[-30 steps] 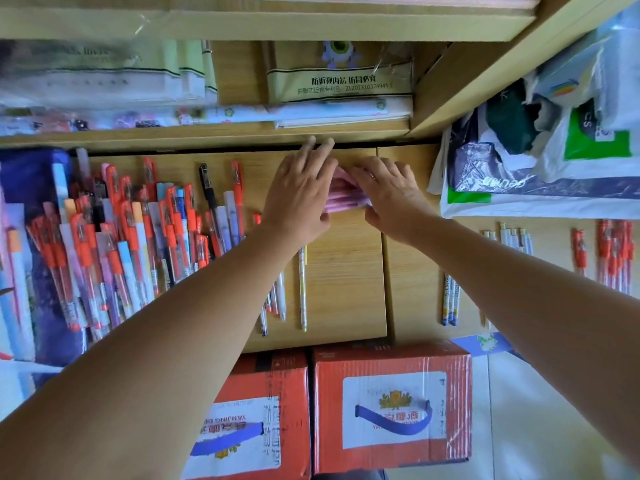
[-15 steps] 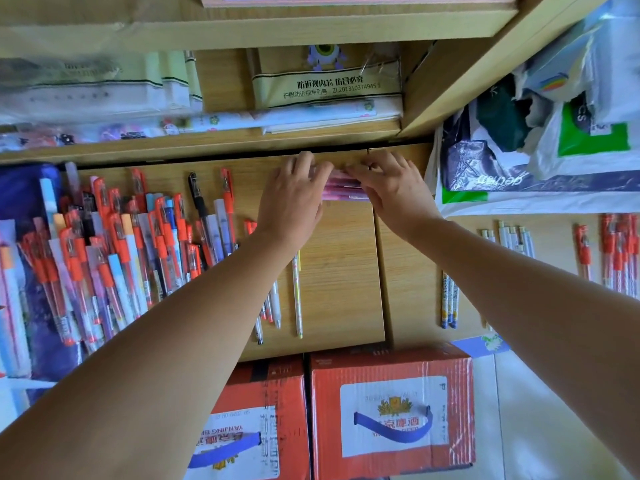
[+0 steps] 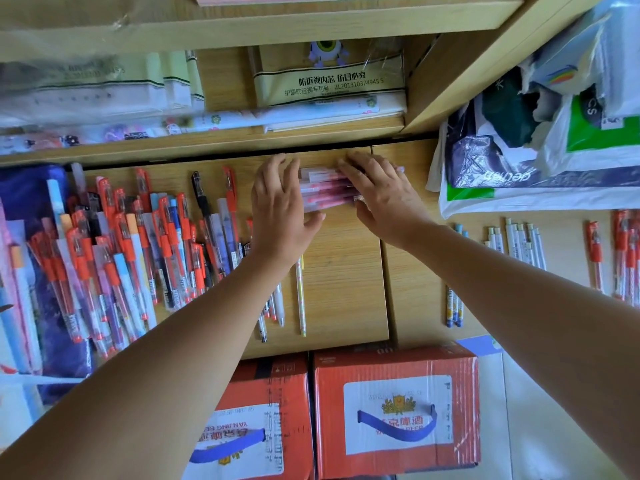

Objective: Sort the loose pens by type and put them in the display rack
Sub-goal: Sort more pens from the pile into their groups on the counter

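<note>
Pens being handled: small bundle of pink translucent plastic pens (image 3: 323, 188), stacked flat at the back of the pale wooden counter top (image 3: 346, 271), close under the shelf edge
Long axis: ran left to right, crosswise to both forearms and to every other pen in view
Left hand (image 3: 280, 206): fingers straight and spread, pressed against the bundle's left ends, thumb stretched out below the nearest pen; grasped nothing
Right hand (image 3: 381, 195): lay flat over the right ends, fingers straight; no curl round the pens visible
Nearer hand: neither, by judgement; bundle sat squarely between the two palms
Step judged: squaring the ends, ahead of a lift toward the rack; rack itself not made out
Coming move: likely called for a squeeze along the long axis from both sides, else risked pens rolling forward
Unsorted heap: orange-capped clear gel pens (image 3: 117, 258) mixed with blue and black ones, far left, lying front to back
Strays: few white slim pens (image 3: 300, 296) beside the left forearm
Rows to the right: white capped pens (image 3: 519, 244), then orange-capped pens (image 3: 627, 251)
Below the counter: two red cardboard boxes (image 3: 398, 410)
</note>
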{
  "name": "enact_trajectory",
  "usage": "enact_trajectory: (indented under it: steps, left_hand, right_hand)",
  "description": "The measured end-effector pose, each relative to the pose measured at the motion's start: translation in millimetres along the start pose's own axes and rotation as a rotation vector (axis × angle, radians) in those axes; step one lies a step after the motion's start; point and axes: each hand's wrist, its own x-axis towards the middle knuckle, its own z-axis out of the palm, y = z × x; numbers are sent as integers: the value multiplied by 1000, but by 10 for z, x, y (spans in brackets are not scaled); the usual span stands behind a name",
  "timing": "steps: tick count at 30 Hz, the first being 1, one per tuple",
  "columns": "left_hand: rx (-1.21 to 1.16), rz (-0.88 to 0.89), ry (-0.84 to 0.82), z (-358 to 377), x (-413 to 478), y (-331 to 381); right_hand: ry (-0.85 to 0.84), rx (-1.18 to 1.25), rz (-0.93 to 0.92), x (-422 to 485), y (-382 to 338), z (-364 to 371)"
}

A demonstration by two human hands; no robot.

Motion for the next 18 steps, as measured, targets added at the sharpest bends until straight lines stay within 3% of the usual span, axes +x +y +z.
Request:
enact_trajectory:
  steps: [4,8,11,18]
  left_hand:
    - [42,-110,35,-59,-67,75]
    - [-147,-273,-21,-69,-138,150]
    - [-263,-227,-48,-30,-125,260]
    - [-280,-235,-61,-51,-116,325]
  right_hand:
    - [-19,-26,-5,-20,17,-47]
    - [-2,-35,9,-15,-24,-39]
    - [19,-36,12,-18,-29,-19]
    - [9,-49,14,-41,-1,-23]
